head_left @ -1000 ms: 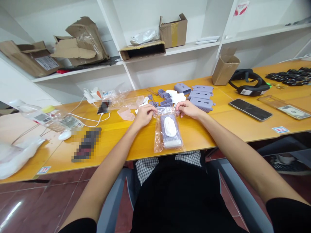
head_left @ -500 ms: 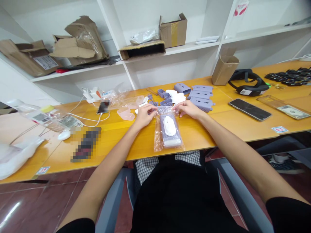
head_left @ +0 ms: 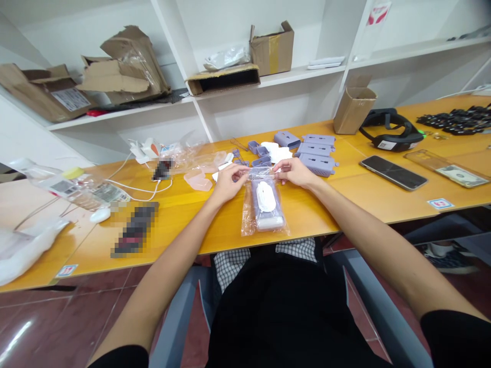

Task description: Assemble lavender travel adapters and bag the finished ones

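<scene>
A clear plastic bag [head_left: 247,217] lies near the table's front edge. Inside it rests a flat purple case [head_left: 279,208] with a coiled white cable [head_left: 266,197] on top and a pale block at its near end. My left hand [head_left: 229,182] pinches the far left corner of the bag, thumb against fingers. At the far right corner my right hand [head_left: 293,171] pinches the plastic the same way. Between the two hands the bag's far edge is drawn fairly straight. Just beyond are white pieces [head_left: 282,155] and small purple trays [head_left: 262,161].
Purple perforated panels [head_left: 316,149] lie behind my right hand. Farther right are a phone [head_left: 393,173], a black headset [head_left: 391,132] and a clear phone case [head_left: 447,168]. On the left are a plastic bottle [head_left: 72,186], white cables [head_left: 153,191] and a pink plastic piece [head_left: 198,180]. Shelves stand behind.
The bag's far edge looks flatter and straighter between my fingers, and the bag has shifted slightly away from me. Both hands keep their pinch.
</scene>
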`<state>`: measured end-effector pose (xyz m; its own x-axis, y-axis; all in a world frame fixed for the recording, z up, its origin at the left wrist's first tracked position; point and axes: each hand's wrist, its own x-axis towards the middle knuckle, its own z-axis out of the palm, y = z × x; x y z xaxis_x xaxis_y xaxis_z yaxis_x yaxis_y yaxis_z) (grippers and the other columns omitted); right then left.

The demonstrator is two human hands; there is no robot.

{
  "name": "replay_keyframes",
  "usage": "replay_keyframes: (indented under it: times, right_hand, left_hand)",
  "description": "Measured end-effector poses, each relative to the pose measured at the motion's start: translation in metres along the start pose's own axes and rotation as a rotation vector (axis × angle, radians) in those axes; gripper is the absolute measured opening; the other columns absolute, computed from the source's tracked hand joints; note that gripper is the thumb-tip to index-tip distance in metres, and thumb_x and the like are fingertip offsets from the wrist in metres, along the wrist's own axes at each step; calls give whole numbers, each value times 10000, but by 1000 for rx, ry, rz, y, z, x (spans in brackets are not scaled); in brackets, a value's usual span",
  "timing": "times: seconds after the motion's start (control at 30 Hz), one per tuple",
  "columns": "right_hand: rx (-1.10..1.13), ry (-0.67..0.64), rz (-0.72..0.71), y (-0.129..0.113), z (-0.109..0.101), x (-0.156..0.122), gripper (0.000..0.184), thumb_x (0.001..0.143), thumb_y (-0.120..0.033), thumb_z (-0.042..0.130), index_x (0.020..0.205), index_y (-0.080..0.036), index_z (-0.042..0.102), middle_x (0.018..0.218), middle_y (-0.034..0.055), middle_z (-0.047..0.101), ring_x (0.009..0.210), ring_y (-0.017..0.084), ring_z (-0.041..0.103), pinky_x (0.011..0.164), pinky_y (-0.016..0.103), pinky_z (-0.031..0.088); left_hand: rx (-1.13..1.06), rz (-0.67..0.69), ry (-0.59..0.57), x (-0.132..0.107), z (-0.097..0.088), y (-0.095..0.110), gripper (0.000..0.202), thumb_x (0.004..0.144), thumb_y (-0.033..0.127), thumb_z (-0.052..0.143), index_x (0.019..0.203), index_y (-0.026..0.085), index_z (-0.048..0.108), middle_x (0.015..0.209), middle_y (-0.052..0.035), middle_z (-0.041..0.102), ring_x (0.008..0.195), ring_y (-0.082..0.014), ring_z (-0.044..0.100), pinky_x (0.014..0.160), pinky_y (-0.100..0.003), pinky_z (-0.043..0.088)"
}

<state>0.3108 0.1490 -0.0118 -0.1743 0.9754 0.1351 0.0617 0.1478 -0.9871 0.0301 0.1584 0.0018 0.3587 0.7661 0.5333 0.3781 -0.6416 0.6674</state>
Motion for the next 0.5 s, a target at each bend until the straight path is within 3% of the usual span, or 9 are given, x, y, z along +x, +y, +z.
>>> replay_keyframes:
  times: [0.1, 0.17, 0.33, 0.5]
  right_hand:
    - [33, 4, -74, -3, 2, -3, 287, 662, -196, 934, 839, -205, 709, 688, 7, 685, 604, 157, 629, 546, 295, 536]
    - [100, -9, -115, -6, 4, -5, 285, 665, -199, 903, 856, -219, 692, 736, 1, 690, 652, 163, 638, 593, 307, 546]
    - [341, -52, -131, -14, 10, -9, 340, 647, -187, 882, 842, -245, 609, 809, -27, 654, 730, 166, 642, 633, 318, 552]
    - [448, -96, -110, -20, 13, -13, 440, 643, -191, 911, 929, -268, 586, 793, -59, 664, 728, 164, 662, 629, 306, 547]
  left_hand:
    - [-238, -111, 50, 1, 4, -1, 600, 835, 319, 856, 1387, 220, 643, 1094, -80, 743, 944, -188, 725, 858, -317, 584]
    - [-335, -144, 62, 3, 5, -1, 722, 796, 350, 902, 1432, 220, 586, 1059, -75, 747, 993, -211, 739, 918, -351, 587]
    - [-411, -230, 6, 4, 4, 6, 659, 748, 448, 943, 1284, 175, 675, 1070, -106, 780, 1050, -267, 749, 996, -424, 577]
    - [-507, -328, -55, 1, 8, 16, 566, 714, 471, 950, 1132, 156, 734, 1021, -101, 792, 981, -265, 751, 925, -415, 591]
